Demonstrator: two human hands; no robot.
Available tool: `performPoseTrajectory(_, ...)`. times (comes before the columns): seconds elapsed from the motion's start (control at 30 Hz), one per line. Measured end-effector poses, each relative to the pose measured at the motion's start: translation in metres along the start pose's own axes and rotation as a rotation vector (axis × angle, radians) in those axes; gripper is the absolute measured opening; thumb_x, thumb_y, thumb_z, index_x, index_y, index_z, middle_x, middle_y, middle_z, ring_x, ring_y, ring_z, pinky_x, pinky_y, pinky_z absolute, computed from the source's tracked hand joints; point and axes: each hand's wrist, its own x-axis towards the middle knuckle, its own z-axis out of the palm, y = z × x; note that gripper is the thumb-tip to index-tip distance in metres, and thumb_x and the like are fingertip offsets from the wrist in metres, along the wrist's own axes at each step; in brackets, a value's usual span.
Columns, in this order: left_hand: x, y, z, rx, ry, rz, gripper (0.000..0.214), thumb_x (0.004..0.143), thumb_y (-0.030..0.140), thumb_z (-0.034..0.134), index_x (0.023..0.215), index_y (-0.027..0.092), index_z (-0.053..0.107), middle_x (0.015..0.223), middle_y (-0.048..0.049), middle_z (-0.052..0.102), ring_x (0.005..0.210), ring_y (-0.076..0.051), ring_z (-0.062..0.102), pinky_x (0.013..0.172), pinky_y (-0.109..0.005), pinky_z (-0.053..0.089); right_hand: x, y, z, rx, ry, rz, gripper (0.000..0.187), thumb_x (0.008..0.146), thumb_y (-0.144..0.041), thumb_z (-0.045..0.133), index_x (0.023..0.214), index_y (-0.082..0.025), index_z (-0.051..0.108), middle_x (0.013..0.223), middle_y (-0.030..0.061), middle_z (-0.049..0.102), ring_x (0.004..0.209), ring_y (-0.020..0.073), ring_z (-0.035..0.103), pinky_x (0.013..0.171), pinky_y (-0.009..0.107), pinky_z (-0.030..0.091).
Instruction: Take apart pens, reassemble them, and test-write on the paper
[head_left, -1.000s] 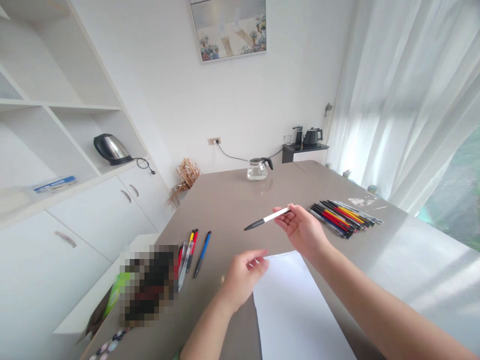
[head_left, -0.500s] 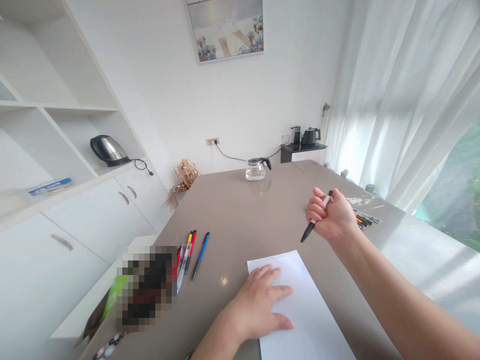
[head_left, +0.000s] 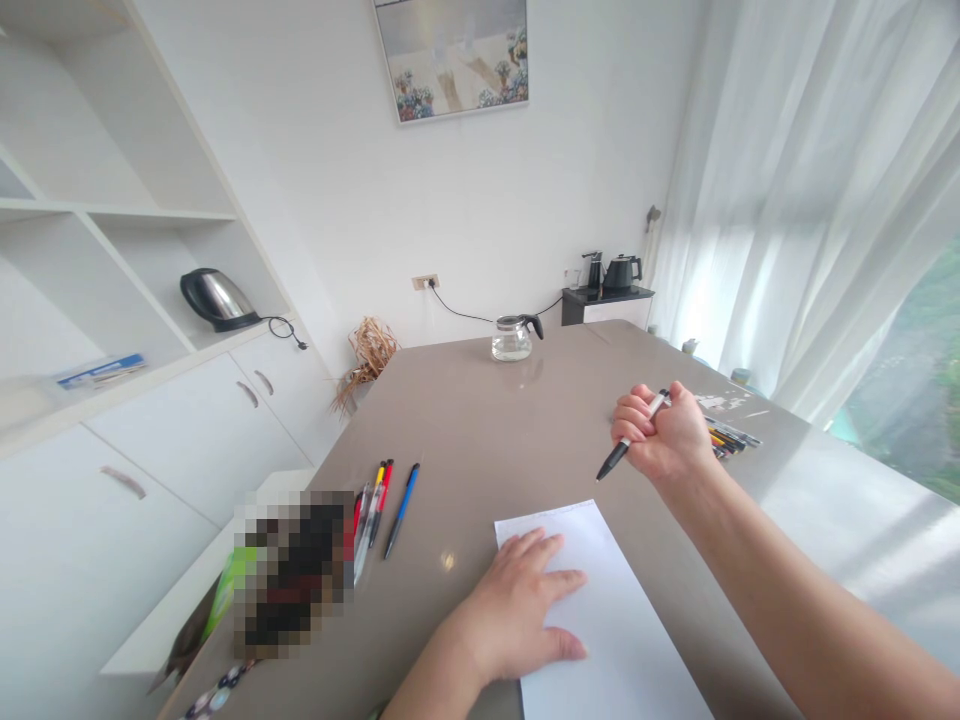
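My left hand [head_left: 529, 605] lies flat with spread fingers on a white sheet of paper [head_left: 615, 620] at the table's near side. Raised over the table to the right, my right hand [head_left: 664, 425] is closed around a black-and-white pen [head_left: 616, 456]. The pen slants, its dark tip pointing down and left, apart from the paper. To the left of the paper lies a blue pen [head_left: 403, 510]. Beside it are several more pens [head_left: 379, 505] in red, yellow and clear. Past my right hand rests another bunch of pens [head_left: 731, 438], partly hidden by the wrist.
A glass pot [head_left: 511, 340] with clear liquid stands at the far end of the brown table [head_left: 457, 420]. A blurred dark item [head_left: 296, 580] is at the left edge. Shelves with a metal kettle [head_left: 219, 300] line the left wall; a white curtain [head_left: 780, 200] hangs right.
The pen in my right hand has tilted slightly, its tip shifting a little left and up. My left hand and the paper stay in place.
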Motion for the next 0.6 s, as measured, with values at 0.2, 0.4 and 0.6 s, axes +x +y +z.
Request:
performPoseTrajectory(0.2,-0.0003,0.0007,0.0003,-0.014,0.014,0.001,0.059,0.065,0.057,0.051,0.118,0.033,0.043,0.135,-0.0030,0.026,0.124,-0.029,0.014,0.098,-0.045,0.015,0.0005,0.0003,0.0010,-0.014,0.006,0.021,0.032,0.080,-0.044,0.023,0.060,-0.020,0.034,0.044,-0.0083,0.021,0.030,0.0053,0.021,0.027,0.019,0.015)
performPoseTrajectory(0.4,-0.0007,0.0015,-0.0005,-0.012,0.012,0.004,0.058,0.065,0.057,0.051,0.118,0.033,0.043,0.135,-0.0035,0.026,0.124,-0.028,0.014,0.098,-0.044,0.014,-0.0004,0.0010,0.0016,-0.017,0.003,-0.011,0.024,0.078,-0.035,0.027,0.061,-0.020,0.035,0.044,-0.0085,0.022,0.030,0.0055,0.020,0.027,0.020,0.014)
performPoseTrajectory(0.6,-0.0006,0.0021,-0.0010,-0.017,0.003,-0.003,0.059,0.066,0.057,0.050,0.118,0.033,0.042,0.136,-0.0033,0.025,0.124,-0.028,0.013,0.098,-0.045,0.015,-0.0014,0.0006,0.0015,0.019,-0.004,-0.008,0.032,0.079,-0.044,0.023,0.063,-0.020,0.036,0.044,-0.0080,0.022,0.031,0.0060,0.021,0.028,0.020,0.014)
